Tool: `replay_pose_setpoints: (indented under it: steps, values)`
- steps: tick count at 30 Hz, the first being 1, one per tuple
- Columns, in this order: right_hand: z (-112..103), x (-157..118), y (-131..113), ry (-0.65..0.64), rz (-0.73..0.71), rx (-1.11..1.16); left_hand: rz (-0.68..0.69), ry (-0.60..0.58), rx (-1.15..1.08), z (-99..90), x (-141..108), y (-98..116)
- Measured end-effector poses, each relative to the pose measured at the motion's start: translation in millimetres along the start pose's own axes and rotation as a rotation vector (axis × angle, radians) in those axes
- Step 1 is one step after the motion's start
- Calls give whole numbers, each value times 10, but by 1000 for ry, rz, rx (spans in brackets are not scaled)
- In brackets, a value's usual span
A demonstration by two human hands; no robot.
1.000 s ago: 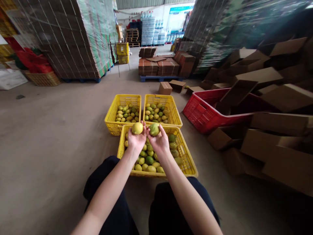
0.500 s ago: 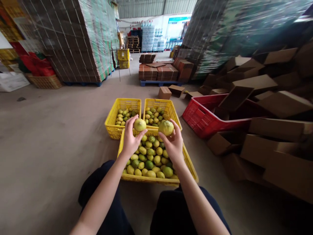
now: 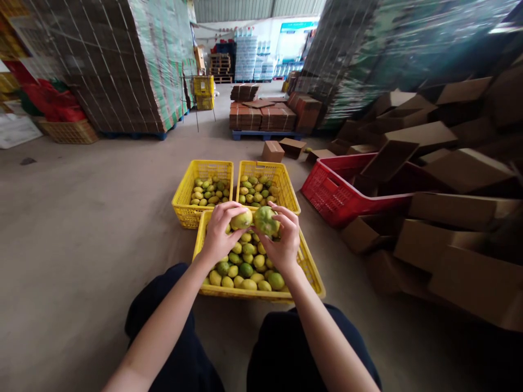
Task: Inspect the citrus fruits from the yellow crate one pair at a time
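Observation:
My left hand [image 3: 222, 228] is closed round a yellow lemon [image 3: 242, 219], held with the thumb below and fingers above. A larger, greener lemon [image 3: 266, 220] is gripped in my right hand [image 3: 285, 237], its greenish face turned towards me. The two fruits are side by side, almost touching, above the near yellow crate [image 3: 249, 294]. Many yellow and green lemons [image 3: 247, 261] fill that crate. Two smaller yellow crates stand behind it, the left one [image 3: 186, 215] and the right one [image 3: 293, 196], both with lemons inside.
To the right stands a red crate [image 3: 327, 193] beside a heap of open cardboard boxes [image 3: 445, 261]. Further back, flattened cartons [image 3: 263, 117] lie on a blue pallet [image 3: 265, 134]. Tall wrapped stacks [image 3: 159, 65] rise on both sides. My knees flank the near crate.
Both hands have come down slightly and closer together, bringing the two lemons side by side. The right-hand lemon has been turned and now shows a greener side.

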State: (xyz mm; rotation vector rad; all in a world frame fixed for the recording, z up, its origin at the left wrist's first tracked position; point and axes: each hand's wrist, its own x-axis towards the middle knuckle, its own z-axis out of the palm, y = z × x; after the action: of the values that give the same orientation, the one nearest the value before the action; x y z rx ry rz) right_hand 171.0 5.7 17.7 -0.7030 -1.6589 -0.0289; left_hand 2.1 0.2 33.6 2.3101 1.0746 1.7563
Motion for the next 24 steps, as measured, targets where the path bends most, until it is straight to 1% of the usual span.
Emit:
replay_pose_setpoints:
  steps: [4, 7, 10, 12, 14, 16, 18, 19, 21, 23, 24]
  values:
    - [19, 4, 4, 8, -8, -3, 3, -11, -23, -12, 6, 7]
    - [37, 0, 1, 16, -7, 5, -19, -14, -47, -14, 0, 6]
    - [44, -16, 0, 28, 6, 13, -102, -15, -121, -5, -7, 21]
    - [29, -18, 6, 43, 65, 31, -216, 11, -241, 1, -2, 37]
    - [-9, 3, 14, 18, 217, 137, -375, 36, -440, -5, 15, 42]
    - [-62, 49, 19, -91, 452, 358, -547, 26, -669, -26, 41, 20]
    - [-114, 104, 15, -184, 701, 605, -713, -8, -849, -57, 64, -27]
    - [-134, 128, 10, -197, 817, 708, -801, -23, -916, -73, 70, -55]
    - [-156, 161, -6, -171, 1010, 858, -982, -38, -1028, -96, 72, -109]
    - [-152, 175, -24, -156, 1142, 960, -1132, -37, -1131, -104, 65, -144]
    - [-142, 178, -31, -160, 1186, 1007, -1180, -27, -1176, -102, 61, -153]
